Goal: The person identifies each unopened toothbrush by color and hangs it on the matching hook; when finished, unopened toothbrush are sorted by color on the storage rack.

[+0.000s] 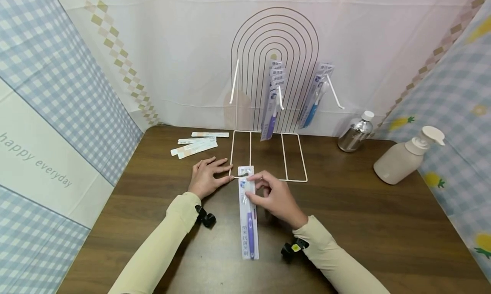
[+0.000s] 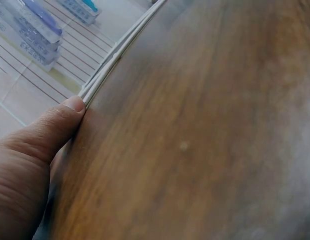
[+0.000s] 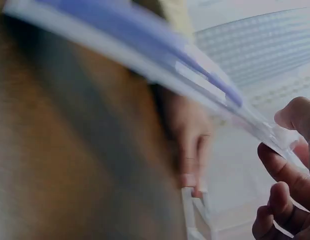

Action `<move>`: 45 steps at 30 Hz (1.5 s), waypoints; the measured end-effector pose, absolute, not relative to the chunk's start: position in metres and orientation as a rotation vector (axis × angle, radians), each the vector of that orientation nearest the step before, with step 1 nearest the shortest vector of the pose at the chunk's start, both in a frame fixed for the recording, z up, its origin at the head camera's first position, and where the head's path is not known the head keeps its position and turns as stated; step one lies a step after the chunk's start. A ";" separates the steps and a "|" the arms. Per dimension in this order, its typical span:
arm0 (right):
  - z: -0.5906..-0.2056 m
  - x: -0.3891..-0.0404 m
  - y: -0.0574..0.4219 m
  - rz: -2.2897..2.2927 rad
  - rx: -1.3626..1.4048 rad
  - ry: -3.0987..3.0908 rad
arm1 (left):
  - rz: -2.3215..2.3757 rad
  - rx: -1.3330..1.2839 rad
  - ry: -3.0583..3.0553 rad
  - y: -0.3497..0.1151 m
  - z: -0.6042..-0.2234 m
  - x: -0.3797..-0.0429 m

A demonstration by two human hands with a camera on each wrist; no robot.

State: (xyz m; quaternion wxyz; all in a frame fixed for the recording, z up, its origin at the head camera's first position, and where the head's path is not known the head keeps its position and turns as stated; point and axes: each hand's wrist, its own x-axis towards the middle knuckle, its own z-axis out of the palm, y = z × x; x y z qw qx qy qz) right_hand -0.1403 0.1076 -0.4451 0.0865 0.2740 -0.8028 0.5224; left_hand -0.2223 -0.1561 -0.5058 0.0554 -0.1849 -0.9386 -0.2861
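Observation:
My right hand (image 1: 278,198) pinches a packaged toothbrush (image 1: 250,232) between thumb and fingers near its upper end. The toothbrush has a purple handle in a clear, printed pack, lying lengthwise toward me, its top overlapping the front of the white wire rack (image 1: 297,181). In the right wrist view the pack (image 3: 195,82) slants above the table. My left hand (image 1: 207,177) rests at the rack's front left corner, fingers spread. Its thumb (image 2: 60,122) touches the wire in the left wrist view.
Purple toothbrush packs (image 1: 272,110) hang on the rack's middle hook, blue ones (image 1: 315,102) on the right hook. Several slim paper packets (image 1: 197,148) lie left of the rack. A silver bottle (image 1: 354,134) and a beige pump bottle (image 1: 399,162) stand at the right.

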 end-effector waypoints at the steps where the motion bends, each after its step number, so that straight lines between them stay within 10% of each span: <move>1: -0.438 -0.141 0.111 1.536 0.822 -2.370 | -0.871 -0.561 -2.848 -0.156 -0.506 -0.222; 16: -0.336 -0.169 0.154 1.316 0.710 -2.003 | -0.885 -0.552 -2.846 -0.157 -0.508 -0.224; 45: -0.316 -0.229 0.146 1.504 0.549 -2.041 | -0.878 -0.583 -2.844 -0.149 -0.512 -0.225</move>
